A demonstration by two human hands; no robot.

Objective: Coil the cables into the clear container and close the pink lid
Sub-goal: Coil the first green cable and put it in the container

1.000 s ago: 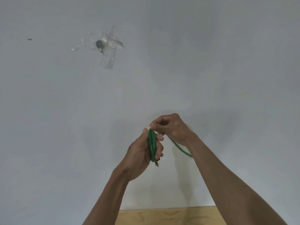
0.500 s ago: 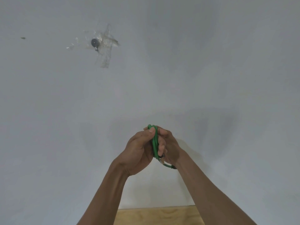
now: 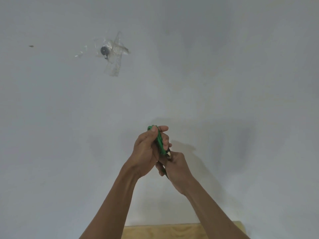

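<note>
A green cable (image 3: 159, 143), gathered into several loops, is held up in front of a pale wall. My left hand (image 3: 146, 150) grips the coil, thumb pressed on its top. Just below and to the right, my right hand (image 3: 176, 167) curls round the cable's lower end, close to the small metal plug (image 3: 168, 154) that sticks out between the hands. The clear container and the pink lid are out of view.
A small dark round fitting (image 3: 105, 51) is stuck to the wall under strips of clear tape at upper left. A strip of light wooden surface (image 3: 164, 232) shows at the bottom edge between my forearms.
My right hand has come down from the top of the coil to its lower end by the plug. The loose tail of cable has been drawn into the bundle.
</note>
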